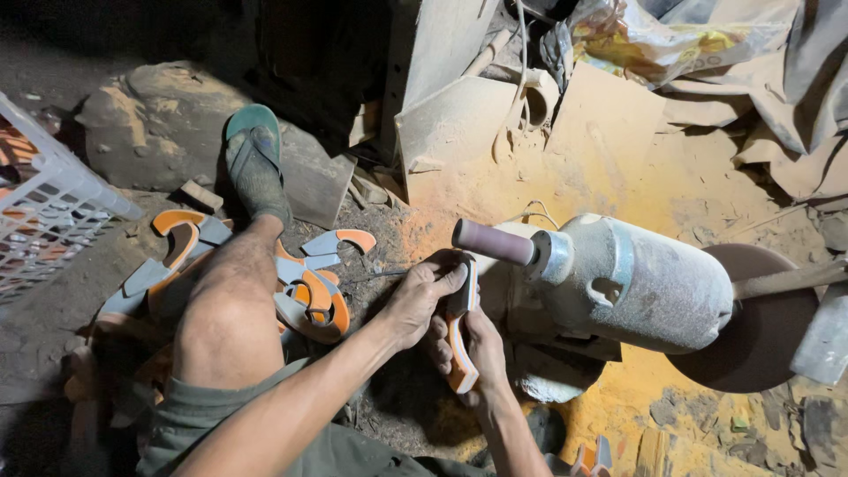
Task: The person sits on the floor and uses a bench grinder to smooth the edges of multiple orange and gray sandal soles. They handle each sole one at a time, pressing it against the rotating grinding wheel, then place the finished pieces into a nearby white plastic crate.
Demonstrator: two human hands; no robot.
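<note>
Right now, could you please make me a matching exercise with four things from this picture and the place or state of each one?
Things:
1. sole piece
2. sanding drum
3. flip-flop
4. basket

Places or states:
A. on the foot, ahead on the left
B. held by both hands
C. white, at the far left edge
D. sticks out of the dusty motor

Pairs: 1-B, 2-D, 3-A, 4-C. The left hand and the right hand hold the sole piece just below the drum.
</note>
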